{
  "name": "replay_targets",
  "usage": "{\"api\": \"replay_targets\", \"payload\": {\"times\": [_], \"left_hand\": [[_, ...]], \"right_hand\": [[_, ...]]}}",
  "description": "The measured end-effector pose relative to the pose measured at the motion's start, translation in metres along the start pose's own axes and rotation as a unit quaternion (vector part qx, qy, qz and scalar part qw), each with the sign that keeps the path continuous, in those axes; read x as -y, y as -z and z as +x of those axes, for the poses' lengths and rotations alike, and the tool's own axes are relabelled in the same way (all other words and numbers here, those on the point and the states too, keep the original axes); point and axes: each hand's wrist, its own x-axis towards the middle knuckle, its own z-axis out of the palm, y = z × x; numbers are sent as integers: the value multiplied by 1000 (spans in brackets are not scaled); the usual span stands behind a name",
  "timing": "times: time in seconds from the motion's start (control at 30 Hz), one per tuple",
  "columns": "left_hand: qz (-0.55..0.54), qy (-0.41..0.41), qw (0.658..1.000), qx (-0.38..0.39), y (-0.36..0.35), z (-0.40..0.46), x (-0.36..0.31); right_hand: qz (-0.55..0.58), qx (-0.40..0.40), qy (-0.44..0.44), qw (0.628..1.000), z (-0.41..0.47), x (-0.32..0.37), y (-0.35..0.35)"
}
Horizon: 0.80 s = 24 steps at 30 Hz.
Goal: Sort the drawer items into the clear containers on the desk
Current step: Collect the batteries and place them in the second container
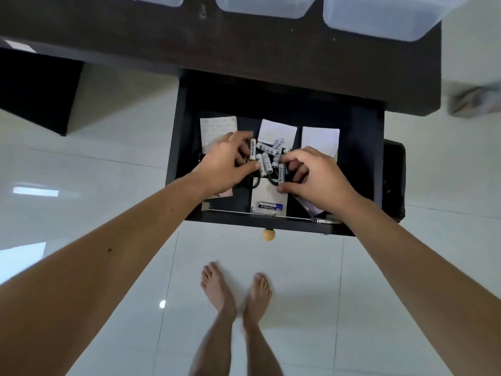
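Note:
The dark drawer stands pulled out below the desk. Inside lies a pile of several white batteries on paper notes. My left hand pinches one upright white battery between thumb and fingers. My right hand grips another white battery by its ends. A blue battery and a white one lie near the drawer's front. Three clear containers sit on the dark desk above, cut off by the frame's top.
White paper notes and black cable loops lie in the drawer. A round wooden knob sticks out of its front. My bare feet stand on the glossy white tile floor.

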Motion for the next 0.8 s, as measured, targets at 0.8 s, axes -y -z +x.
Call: {"api": "replay_targets", "payload": {"times": [0.8], "left_hand": [[60,-78,995,-12,-5,8,8]], "right_hand": [[283,-18,-18,959,3,0,11]]}}
